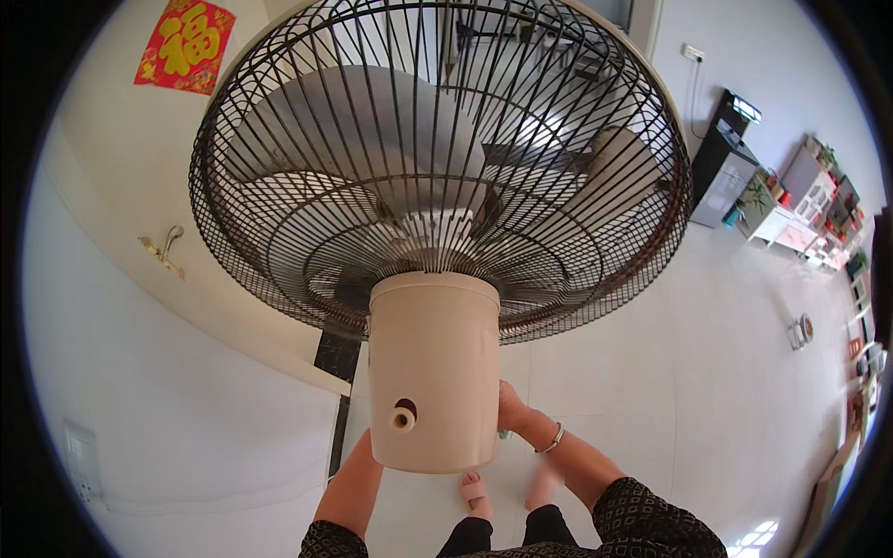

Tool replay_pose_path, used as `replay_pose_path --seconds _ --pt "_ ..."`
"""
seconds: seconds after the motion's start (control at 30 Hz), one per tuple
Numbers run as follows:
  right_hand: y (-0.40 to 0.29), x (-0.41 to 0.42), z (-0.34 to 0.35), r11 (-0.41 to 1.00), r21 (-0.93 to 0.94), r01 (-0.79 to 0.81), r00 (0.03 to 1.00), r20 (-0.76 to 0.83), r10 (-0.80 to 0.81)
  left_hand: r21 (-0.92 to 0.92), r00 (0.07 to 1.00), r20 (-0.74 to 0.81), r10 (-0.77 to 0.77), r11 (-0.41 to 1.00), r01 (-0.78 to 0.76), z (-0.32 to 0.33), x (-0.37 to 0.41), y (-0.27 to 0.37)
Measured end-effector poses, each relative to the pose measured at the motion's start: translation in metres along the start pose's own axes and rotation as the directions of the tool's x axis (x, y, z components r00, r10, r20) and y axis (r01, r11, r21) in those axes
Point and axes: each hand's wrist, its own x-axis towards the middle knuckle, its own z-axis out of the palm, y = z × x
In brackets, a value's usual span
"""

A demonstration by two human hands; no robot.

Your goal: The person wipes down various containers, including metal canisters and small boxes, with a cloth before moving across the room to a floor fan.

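Observation:
A standing electric fan rises close in front of me, seen from behind and above. Its beige plastic motor housing [434, 363] has a small round oscillation knob [402, 419] at the top rear. Grey blades [363, 125] show through the black wire guard [593, 300], which has rust-coloured patches. My right hand [513, 408] is beside and below the housing on its right, with the fingers hidden behind it. My left forearm [351, 481] runs under the housing from the left, and the left hand is out of sight. The fan's pole and base are hidden too.
At left stands a pale door with a brass lever handle [166, 252]; a red paper decoration [185, 47] hangs above. Right of the fan are a black-and-grey appliance [729, 164], a white cabinet [781, 227] and a small round-topped object [802, 331] on the tiled floor [628, 390].

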Motion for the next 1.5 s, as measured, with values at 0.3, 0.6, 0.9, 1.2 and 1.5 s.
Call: replay_pose_path --seconds 0.3,0.6,0.9,1.2,1.5 --pt "0.001 -0.062 -0.011 0.973 -0.111 -0.205 0.948 -0.27 0.168 -0.003 0.987 0.122 0.109 0.994 -0.11 0.032 0.023 0.029" --pt "0.006 -0.128 -0.015 0.923 -0.082 -0.375 0.797 -0.537 0.276 -0.044 0.937 0.269 0.222 0.975 -0.218 0.081 0.044 0.073" --pt "0.032 -0.174 -0.013 0.872 -0.064 -0.485 0.614 -0.736 0.287 -0.09 0.877 0.362 0.316 0.948 -0.304 0.132 0.066 0.116" --pt "0.007 -0.173 -0.049 0.796 0.191 -0.575 0.44 -0.747 0.498 -0.061 0.885 0.353 0.304 0.951 -0.302 0.145 0.074 0.126" --pt "0.011 -0.181 -0.089 0.919 -0.097 -0.383 0.73 -0.641 0.237 -0.012 0.908 0.297 0.296 0.952 -0.307 0.139 0.061 0.121"
